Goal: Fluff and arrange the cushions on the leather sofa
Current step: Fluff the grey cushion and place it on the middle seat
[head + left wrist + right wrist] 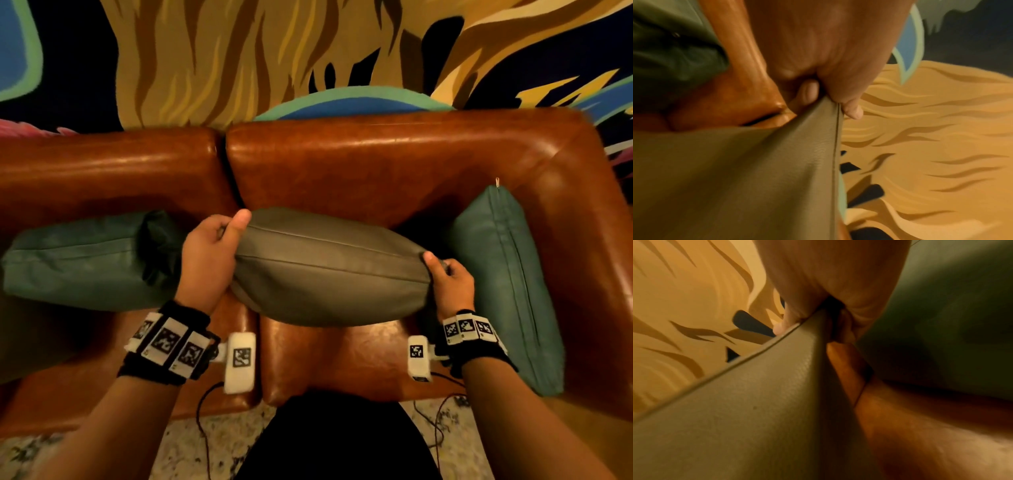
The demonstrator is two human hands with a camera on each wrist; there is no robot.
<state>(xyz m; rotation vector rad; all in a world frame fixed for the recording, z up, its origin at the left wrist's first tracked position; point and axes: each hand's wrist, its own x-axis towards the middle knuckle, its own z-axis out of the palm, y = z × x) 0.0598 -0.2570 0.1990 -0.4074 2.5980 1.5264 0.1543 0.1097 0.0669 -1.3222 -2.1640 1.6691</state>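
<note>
- Plump grey-olive leather cushion with piped seams [329,270]: held edge-up over the seat of the brown leather sofa [376,161], between two others; the grip at both ends looks suited to shaking or plumping the filling.
- Left hand [209,253]: clasps the cushion's left corner, thumb on top.
- Right hand [452,284]: pinches the right corner.
- Long teal leather cushion [85,260]: lies flat on the left seat.
- Teal leather cushion with zip [503,284]: leans against the right armrest, seemingly already placed.
- Painted mural wall [239,51] behind the sofa; speckled floor [178,452] below.
</note>
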